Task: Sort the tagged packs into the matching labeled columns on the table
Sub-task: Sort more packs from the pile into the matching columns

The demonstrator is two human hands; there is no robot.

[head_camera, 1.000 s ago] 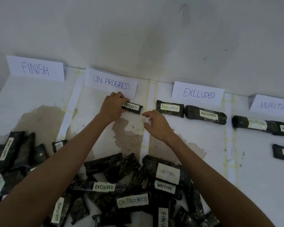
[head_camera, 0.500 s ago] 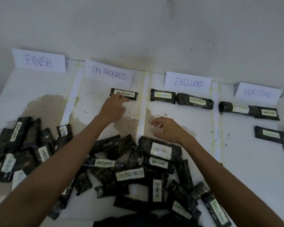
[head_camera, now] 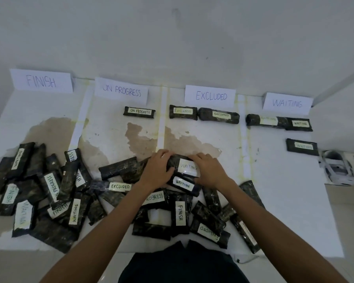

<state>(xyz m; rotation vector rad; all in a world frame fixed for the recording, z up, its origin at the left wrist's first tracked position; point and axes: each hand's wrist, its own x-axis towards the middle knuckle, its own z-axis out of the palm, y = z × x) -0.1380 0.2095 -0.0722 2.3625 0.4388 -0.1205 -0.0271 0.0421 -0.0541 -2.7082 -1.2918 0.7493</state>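
Note:
A heap of dark packs (head_camera: pixel 119 186) with white tags covers the near side of the white table (head_camera: pixel 290 201). On top of the heap lies a pack tagged WAITING (head_camera: pixel 187 166). My left hand (head_camera: pixel 156 172) grips its left end and my right hand (head_camera: pixel 209 170) its right end. Four paper signs stand at the wall: FINISH (head_camera: pixel 41 81), ON PROGRESS (head_camera: pixel 121 91), EXCLUDED (head_camera: pixel 211 96), WAITING (head_camera: pixel 287 103). One ON PROGRESS pack (head_camera: pixel 139 111) lies in its column, two EXCLUDED packs (head_camera: pixel 203 115) in theirs, three WAITING packs (head_camera: pixel 278 121) in the right column.
White tape strips (head_camera: pixel 161 123) divide the table into columns. Brown stains mark the table's middle. A second heap of packs (head_camera: pixel 29 186) lies at the near left. A small grey and white object (head_camera: pixel 335 166) sits off the table's right edge.
My left hand let go of the ON PROGRESS pack in its column and drew back to the heap. Both hands closed on the top WAITING pack.

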